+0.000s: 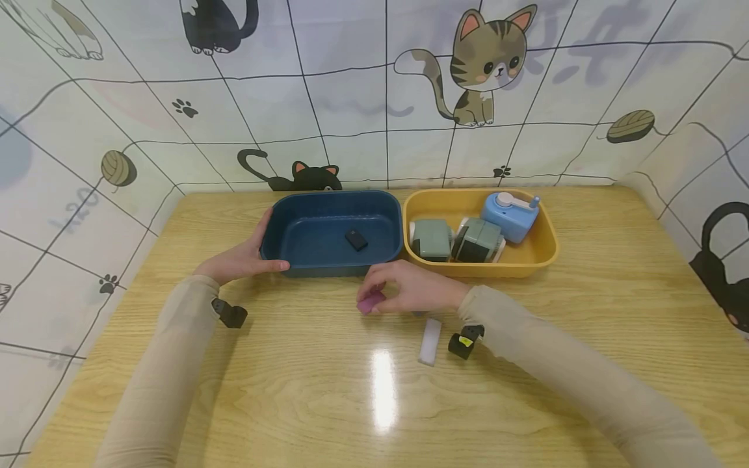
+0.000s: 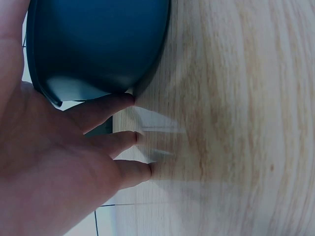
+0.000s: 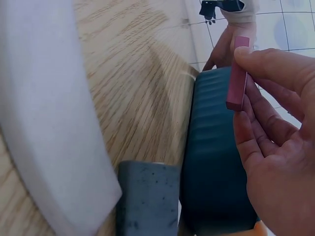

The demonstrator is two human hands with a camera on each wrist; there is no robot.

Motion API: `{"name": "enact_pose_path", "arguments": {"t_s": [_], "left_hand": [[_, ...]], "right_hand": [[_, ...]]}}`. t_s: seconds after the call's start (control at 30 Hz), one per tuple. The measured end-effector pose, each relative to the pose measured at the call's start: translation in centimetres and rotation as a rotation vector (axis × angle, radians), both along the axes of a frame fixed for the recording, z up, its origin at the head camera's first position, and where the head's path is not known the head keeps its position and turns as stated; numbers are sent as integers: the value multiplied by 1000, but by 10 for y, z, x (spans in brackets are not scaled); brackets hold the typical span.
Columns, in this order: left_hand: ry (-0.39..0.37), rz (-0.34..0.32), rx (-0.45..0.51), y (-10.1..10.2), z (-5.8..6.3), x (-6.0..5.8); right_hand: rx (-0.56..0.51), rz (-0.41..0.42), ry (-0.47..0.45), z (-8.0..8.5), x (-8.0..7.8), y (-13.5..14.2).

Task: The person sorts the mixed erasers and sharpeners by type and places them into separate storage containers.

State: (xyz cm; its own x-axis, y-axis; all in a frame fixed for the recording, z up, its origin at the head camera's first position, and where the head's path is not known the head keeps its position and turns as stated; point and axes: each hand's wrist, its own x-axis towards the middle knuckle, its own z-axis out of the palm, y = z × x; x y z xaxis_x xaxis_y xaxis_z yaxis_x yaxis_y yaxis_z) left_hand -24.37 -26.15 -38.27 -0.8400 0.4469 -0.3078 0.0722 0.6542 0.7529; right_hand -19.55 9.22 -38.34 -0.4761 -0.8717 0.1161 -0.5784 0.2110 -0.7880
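Along the far edge of the tan, wood-grained bench [image 1: 263, 390], a dark-blue oblong plastic tub [image 1: 322, 270] is showing beside a yellow oblong plastic tub [image 1: 515, 269]. A light-blue boxy item [image 1: 510, 221] is sporting a white knob [image 1: 504, 199]. A slim magenta bar [image 1: 370, 303] is showing plain, a grey block [image 3: 147, 196] is bearing dark speckles, and a white backdrop [image 1: 351, 110] is displaying black gridlines and cartoon cats [image 1: 491, 62].

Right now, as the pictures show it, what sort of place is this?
Probably an indoor tabletop recording corner: a wooden table, a cat-patterned covering behind it, and small black wrist cameras on the person.
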Motion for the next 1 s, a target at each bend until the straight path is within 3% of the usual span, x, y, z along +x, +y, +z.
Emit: {"name": "enact_pose_path", "arguments": {"t_s": [0.77, 1.0], "left_hand": [[-13, 5, 13, -2, -2, -1], [-3, 15, 5, -1, -3, 1]], "right_hand": [[-42, 53, 0, 15, -5, -25], [-28, 36, 13, 17, -8, -36]]}}
